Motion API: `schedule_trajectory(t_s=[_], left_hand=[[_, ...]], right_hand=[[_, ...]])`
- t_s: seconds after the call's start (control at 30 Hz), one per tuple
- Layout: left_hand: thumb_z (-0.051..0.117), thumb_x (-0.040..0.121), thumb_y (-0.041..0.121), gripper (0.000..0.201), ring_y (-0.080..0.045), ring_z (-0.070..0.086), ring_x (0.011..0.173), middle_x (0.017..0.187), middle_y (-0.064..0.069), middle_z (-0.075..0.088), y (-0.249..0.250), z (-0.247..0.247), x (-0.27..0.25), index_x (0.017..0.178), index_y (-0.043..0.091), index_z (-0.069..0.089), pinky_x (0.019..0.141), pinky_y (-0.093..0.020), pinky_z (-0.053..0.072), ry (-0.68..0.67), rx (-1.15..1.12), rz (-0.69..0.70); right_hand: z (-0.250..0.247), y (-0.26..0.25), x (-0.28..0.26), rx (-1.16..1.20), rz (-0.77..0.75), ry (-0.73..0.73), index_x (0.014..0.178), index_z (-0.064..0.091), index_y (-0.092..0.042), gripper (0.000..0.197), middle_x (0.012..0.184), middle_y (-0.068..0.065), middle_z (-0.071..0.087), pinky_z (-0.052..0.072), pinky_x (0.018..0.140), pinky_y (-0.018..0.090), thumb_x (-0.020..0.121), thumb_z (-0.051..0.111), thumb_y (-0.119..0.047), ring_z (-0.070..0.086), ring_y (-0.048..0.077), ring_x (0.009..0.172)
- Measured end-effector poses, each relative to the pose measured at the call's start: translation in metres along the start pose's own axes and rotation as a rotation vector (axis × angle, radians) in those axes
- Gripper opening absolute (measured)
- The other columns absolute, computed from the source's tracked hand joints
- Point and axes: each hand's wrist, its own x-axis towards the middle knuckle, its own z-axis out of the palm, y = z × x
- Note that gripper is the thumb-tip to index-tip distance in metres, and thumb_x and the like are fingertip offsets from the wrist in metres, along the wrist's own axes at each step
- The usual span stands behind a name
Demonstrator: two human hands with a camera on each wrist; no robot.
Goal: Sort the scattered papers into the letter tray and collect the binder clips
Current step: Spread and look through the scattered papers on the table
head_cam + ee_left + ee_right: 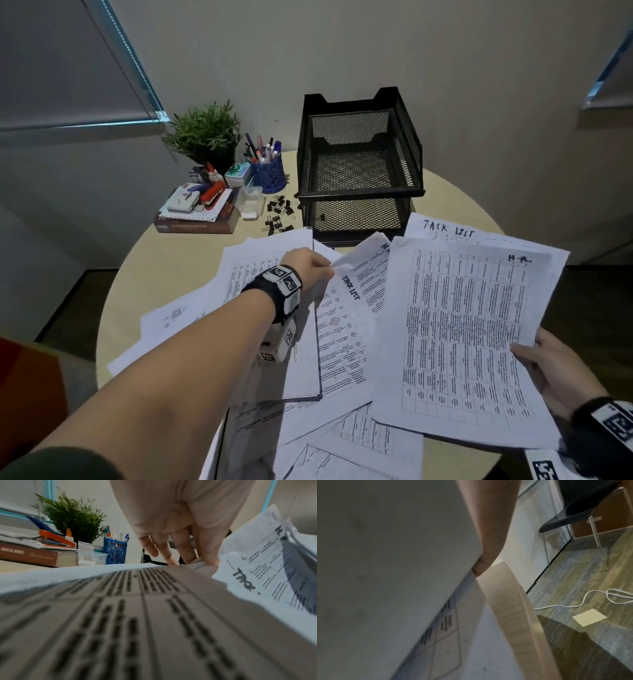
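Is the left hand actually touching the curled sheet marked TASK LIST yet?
Touching. In the head view the left hand pinches the corner of the curled sheet; the left wrist view shows its fingers closed on the paper's edge.

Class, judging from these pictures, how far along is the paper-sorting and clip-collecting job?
Done: nothing; the letter tray looks empty. In hand: the right hand holds a printed sheet, and the left hand pinches another paper. Left: most papers and the binder clips still lie loose.

Black wristbands with white coded tags, dark green sleeve
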Motion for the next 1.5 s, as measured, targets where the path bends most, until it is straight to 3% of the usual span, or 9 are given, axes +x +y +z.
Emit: schedule_trajectory(t_s=[0.17,0.3,0.53,0.63,0.8,0.97,1.07,1.2,1.5], left_hand=[[0.061,0.087,0.02,0.02,-0.02,0.062,0.092,0.101,-0.001,0.07,0.005,-0.002,-0.009,0.106,0.018,0.067,0.08,-0.026,0.048,0.118,0.019,0.024],[0.062,0.083,0.016,0.03,-0.023,0.062,0.1,0.109,0.001,0.064,-0.004,0.016,-0.011,0.112,0.021,0.053,0.086,-0.031,0.05,-0.016,0.261,0.07],[0.054,0.084,0.059,0.079,-0.029,0.028,0.135,0.151,-0.001,0.027,-0.016,0.031,-0.008,0.147,0.023,0.023,0.107,-0.046,0.034,-0.244,0.593,0.001],[0.063,0.079,0.055,0.076,-0.03,0.032,0.131,0.143,-0.005,0.035,-0.014,0.028,-0.002,0.141,0.021,0.033,0.105,-0.047,0.037,-0.243,0.529,-0.045],[0.062,0.085,0.038,0.033,-0.026,0.055,0.107,0.111,-0.006,0.061,-0.015,0.026,0.0,0.11,0.018,0.058,0.089,-0.035,0.047,-0.115,0.417,0.026],[0.059,0.089,0.029,0.016,-0.02,0.051,0.076,0.08,0.0,0.056,-0.006,0.014,-0.012,0.093,0.014,0.059,0.067,-0.023,0.035,0.084,0.193,0.192],[0.053,0.092,0.026,0.01,-0.021,0.05,0.07,0.075,-0.001,0.055,0.008,0.004,-0.013,0.087,0.018,0.051,0.064,-0.028,0.037,0.158,0.047,0.238],[0.049,0.094,0.023,0.011,-0.019,0.045,0.066,0.069,-0.003,0.049,0.026,-0.008,-0.01,0.085,0.015,0.045,0.062,-0.028,0.034,0.207,-0.163,0.256],[0.044,0.096,0.0,0.01,0.006,0.048,0.053,0.07,0.001,0.047,0.06,0.006,-0.021,0.088,0.007,0.045,0.055,-0.009,0.04,0.246,-0.835,0.174]], right_hand=[[0.005,-0.006,-0.001,0.035,-0.011,0.01,0.127,0.052,-0.009,0.036,0.083,0.005,0.076,0.059,0.055,0.034,0.096,0.037,0.003,0.073,0.02,0.069],[0.009,-0.006,-0.003,0.004,-0.036,-0.004,0.127,0.051,-0.008,0.035,0.094,0.012,0.071,0.059,0.053,0.032,0.097,0.037,0.003,0.071,0.026,0.073],[0.002,0.007,-0.005,0.014,0.001,-0.012,0.111,0.056,-0.011,0.029,0.102,0.013,0.065,0.047,0.072,0.042,0.097,0.035,0.005,0.062,0.029,0.089],[-0.001,0.014,-0.007,0.014,0.011,-0.005,0.11,0.056,-0.009,0.029,0.096,0.015,0.068,0.051,0.071,0.041,0.096,0.035,0.005,0.065,0.031,0.085],[-0.009,0.017,-0.007,0.029,0.024,-0.021,0.103,0.059,-0.011,0.028,0.083,0.009,0.074,0.059,0.054,0.033,0.096,0.037,0.005,0.073,0.022,0.067],[-0.009,0.011,-0.009,-0.024,-0.015,-0.046,0.101,0.06,-0.013,0.028,0.087,0.009,0.073,0.056,0.056,0.035,0.096,0.038,0.003,0.072,0.025,0.07],[-0.009,0.007,-0.009,-0.023,-0.016,-0.054,0.102,0.06,-0.013,0.027,0.089,0.012,0.072,0.049,0.065,0.038,0.096,0.038,0.003,0.069,0.027,0.075],[-0.001,0.003,-0.009,-0.013,-0.023,-0.076,0.101,0.059,-0.015,0.028,0.079,0.005,0.075,0.056,0.056,0.035,0.097,0.038,0.002,0.072,0.021,0.067],[0.031,0.016,0.012,0.138,-0.043,-0.098,0.109,0.059,-0.009,0.028,0.096,0.009,0.075,0.059,0.06,0.032,0.097,0.037,0.002,0.073,0.025,0.083]])
